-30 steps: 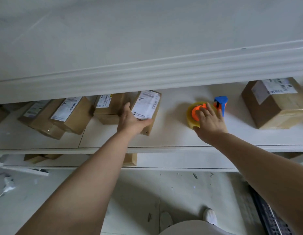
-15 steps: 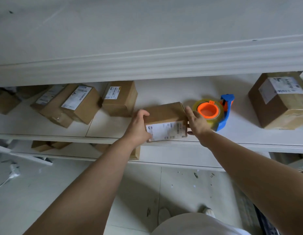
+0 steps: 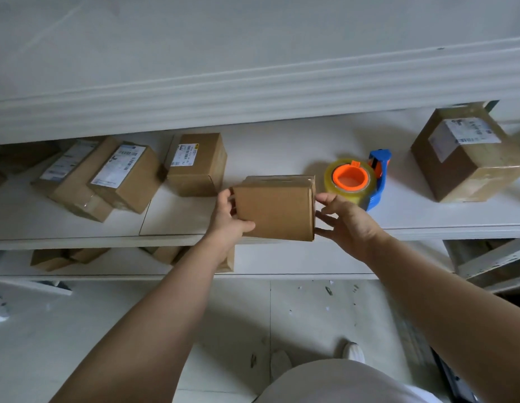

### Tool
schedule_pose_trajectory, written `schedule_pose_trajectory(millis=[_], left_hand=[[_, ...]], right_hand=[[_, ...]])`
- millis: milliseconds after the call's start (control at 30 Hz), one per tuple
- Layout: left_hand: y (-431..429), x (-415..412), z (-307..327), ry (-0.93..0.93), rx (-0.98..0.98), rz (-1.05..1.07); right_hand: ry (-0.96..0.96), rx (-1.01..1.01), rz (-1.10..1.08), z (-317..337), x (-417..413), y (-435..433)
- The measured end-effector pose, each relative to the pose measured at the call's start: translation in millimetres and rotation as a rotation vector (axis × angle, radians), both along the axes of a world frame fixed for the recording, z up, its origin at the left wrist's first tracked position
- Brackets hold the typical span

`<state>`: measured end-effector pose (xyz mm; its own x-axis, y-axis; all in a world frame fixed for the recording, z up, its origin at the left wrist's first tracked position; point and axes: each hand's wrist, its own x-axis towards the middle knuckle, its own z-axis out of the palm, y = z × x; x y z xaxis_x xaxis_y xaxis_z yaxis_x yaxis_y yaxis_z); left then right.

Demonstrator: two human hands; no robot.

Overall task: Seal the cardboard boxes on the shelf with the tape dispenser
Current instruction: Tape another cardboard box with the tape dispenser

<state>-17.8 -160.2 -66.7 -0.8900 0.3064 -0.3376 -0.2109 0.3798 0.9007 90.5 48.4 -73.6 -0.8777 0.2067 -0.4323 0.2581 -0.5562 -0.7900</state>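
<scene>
The box [image 3: 274, 209] at the shelf's front edge is plain brown cardboard. The tape dispenser [image 3: 379, 181] beside it has a blue frame, an orange hub and a yellowish clear tape roll. The other boxes [image 3: 125, 175] are brown with white printed labels. The shelf [image 3: 412, 213] is white, and the floor [image 3: 78, 330] is pale with dark specks.
</scene>
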Motion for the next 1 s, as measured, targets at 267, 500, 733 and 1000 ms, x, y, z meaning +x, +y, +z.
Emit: schedule_pose_trajectory(millis=[267, 500, 733, 1000], left_hand=[[4.3, 2.2, 11.3, -0.226, 0.107, -0.011], [11.9, 2.4, 6.3, -0.25, 0.169, 0.074], [16.7, -7.2, 16.2, -0.357, 0.335, 0.217], [28.5, -2.7, 23.9, -0.304, 0.135, 0.048]], right_hand=[[0.066, -0.051, -0.192, -27.9, 7.2, 4.6], [0.022, 0.122, -0.042, -29.2, 5.3, -0.1], [0.096, 0.033, -0.181, -18.0, 4.9, -3.1], [0.099, -0.092, -0.28, -11.6, 1.7, -7.0]])
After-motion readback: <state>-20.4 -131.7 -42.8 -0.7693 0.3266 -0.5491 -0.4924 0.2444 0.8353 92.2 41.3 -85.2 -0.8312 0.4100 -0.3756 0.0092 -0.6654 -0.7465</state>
